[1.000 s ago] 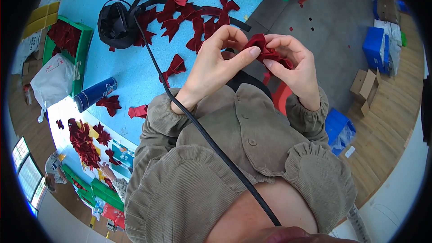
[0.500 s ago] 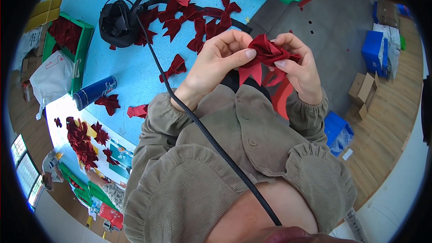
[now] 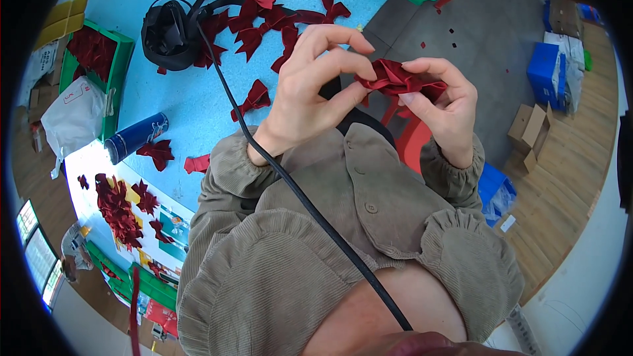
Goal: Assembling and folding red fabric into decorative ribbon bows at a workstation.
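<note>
A dark red velvet bow (image 3: 403,80) is held up in front of my chest, between both hands. My left hand (image 3: 316,79) pinches its left end with thumb and forefinger, while the other fingers are lifted and curled. Around the bow's right side, my right hand (image 3: 445,102) grips with the thumb in front and fingers behind. Many similar red bows (image 3: 260,23) lie on the light blue table (image 3: 175,102) to the left, and a single bow (image 3: 254,100) rests close to my left wrist.
A black strapped device (image 3: 173,36) sits on the table, its cable crossing my front. Green crates of red bows (image 3: 95,53) stand at left and far side. Nearby are a blue can (image 3: 137,137) and a white plastic bag (image 3: 74,115). Boxes (image 3: 529,135) stand on the right floor.
My left hand has shifted its hold, with its fingers lifting away. The bow has turned and its hanging tails show less. At lower left, another person's hand has gone from view.
</note>
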The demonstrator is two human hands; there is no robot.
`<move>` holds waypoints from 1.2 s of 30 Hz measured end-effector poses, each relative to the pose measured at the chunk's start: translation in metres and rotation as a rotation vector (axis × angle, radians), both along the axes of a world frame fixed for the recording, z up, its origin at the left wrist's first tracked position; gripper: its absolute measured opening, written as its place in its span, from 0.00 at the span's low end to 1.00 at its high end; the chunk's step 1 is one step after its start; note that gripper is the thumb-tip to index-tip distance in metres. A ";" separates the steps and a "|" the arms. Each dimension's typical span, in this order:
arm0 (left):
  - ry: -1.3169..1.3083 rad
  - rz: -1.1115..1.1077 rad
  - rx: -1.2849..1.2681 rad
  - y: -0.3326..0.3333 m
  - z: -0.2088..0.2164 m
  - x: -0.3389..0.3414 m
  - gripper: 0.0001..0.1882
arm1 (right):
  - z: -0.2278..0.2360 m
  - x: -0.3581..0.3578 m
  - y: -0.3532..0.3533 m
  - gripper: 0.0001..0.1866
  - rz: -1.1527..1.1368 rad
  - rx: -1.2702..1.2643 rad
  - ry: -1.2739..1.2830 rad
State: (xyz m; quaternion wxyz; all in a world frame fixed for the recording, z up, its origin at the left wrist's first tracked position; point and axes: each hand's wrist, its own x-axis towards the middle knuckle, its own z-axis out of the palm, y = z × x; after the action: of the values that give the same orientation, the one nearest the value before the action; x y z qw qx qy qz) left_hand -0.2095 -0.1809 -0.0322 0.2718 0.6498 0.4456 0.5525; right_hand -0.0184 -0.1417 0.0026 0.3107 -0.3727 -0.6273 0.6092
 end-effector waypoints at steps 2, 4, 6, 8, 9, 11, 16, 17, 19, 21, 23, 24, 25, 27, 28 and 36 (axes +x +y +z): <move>0.092 -0.006 0.129 0.000 -0.002 -0.005 0.14 | -0.003 -0.001 -0.002 0.15 -0.034 -0.165 0.059; 0.279 -0.017 0.387 0.002 -0.004 -0.009 0.13 | -0.006 -0.001 -0.002 0.14 -0.050 -0.248 0.089; 0.221 -0.057 0.340 0.003 -0.004 -0.007 0.13 | -0.010 0.000 -0.001 0.15 -0.015 -0.303 0.132; 0.104 -0.136 0.247 0.003 -0.004 -0.006 0.12 | -0.011 0.001 -0.001 0.15 0.004 -0.333 0.154; 0.103 -0.135 0.245 0.002 -0.001 -0.007 0.12 | -0.011 0.001 0.000 0.15 0.037 -0.320 0.110; 0.035 -0.214 0.082 0.002 0.009 -0.009 0.12 | -0.009 0.002 0.001 0.16 0.101 -0.292 0.022; 0.189 -0.283 -0.054 0.007 0.014 -0.016 0.11 | -0.006 0.005 0.002 0.16 0.151 -0.292 -0.022; 0.189 -0.284 -0.055 0.007 0.014 -0.015 0.11 | -0.007 0.007 0.003 0.16 0.156 -0.282 -0.018; 0.224 -0.206 -0.063 0.006 0.014 -0.009 0.10 | -0.009 0.009 0.004 0.15 0.166 -0.260 -0.011; 0.240 -0.170 -0.067 0.007 0.013 -0.005 0.10 | -0.009 0.010 0.004 0.15 0.153 -0.271 -0.023; 0.262 -0.137 0.004 0.006 0.009 -0.001 0.10 | -0.008 0.011 0.004 0.15 0.131 -0.290 -0.045; 0.272 -0.119 0.039 0.006 0.006 0.001 0.09 | -0.009 0.012 0.003 0.15 0.127 -0.290 -0.045; 0.272 -0.123 0.040 0.007 0.004 0.003 0.09 | -0.012 0.013 0.002 0.16 0.109 -0.281 -0.031; 0.308 -0.111 0.069 0.006 -0.001 0.008 0.10 | -0.016 0.013 0.001 0.16 0.081 -0.265 -0.001; 0.326 -0.105 0.084 0.005 -0.003 0.010 0.10 | -0.017 0.013 0.001 0.16 0.082 -0.266 -0.001; 0.543 -0.136 0.254 0.007 -0.013 0.003 0.14 | -0.016 0.014 0.004 0.17 0.022 -0.595 0.015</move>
State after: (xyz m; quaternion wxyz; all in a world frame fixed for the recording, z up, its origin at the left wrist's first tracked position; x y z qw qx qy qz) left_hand -0.2067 -0.1738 -0.0453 0.0958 0.8308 0.3847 0.3906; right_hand -0.0045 -0.1381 -0.0136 0.1857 -0.4363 -0.4227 0.7723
